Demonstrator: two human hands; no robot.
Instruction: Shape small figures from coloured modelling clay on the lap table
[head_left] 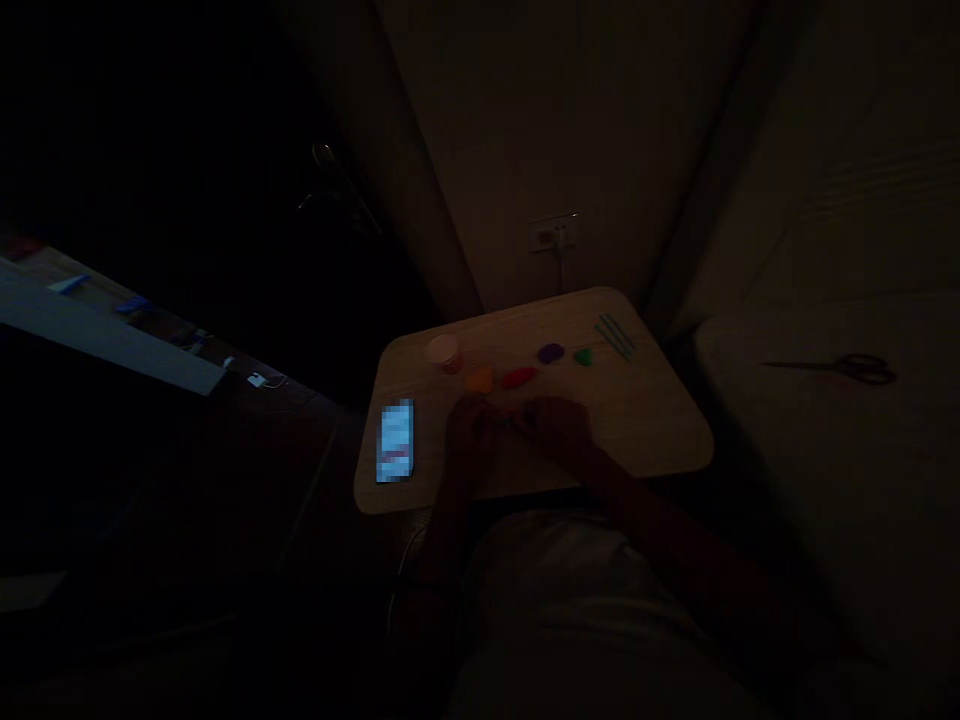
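Note:
The room is very dark. My left hand (471, 432) and my right hand (556, 425) rest close together on a small wooden table (652, 420), fingers curled toward each other around something small that I cannot make out. Just beyond them lie lumps of clay: orange (479, 379), red (518, 377), purple (551, 353) and green (583, 356). A small pink cup (444, 351) stands behind the orange lump. Thin green sticks (616, 335) lie at the table's far right.
A lit phone (395, 441) lies on the table's left side. A wall socket with a cable (553, 236) is behind the table. Scissors (855, 368) lie on a pale surface to the right. A door handle (330, 180) shows at the far left.

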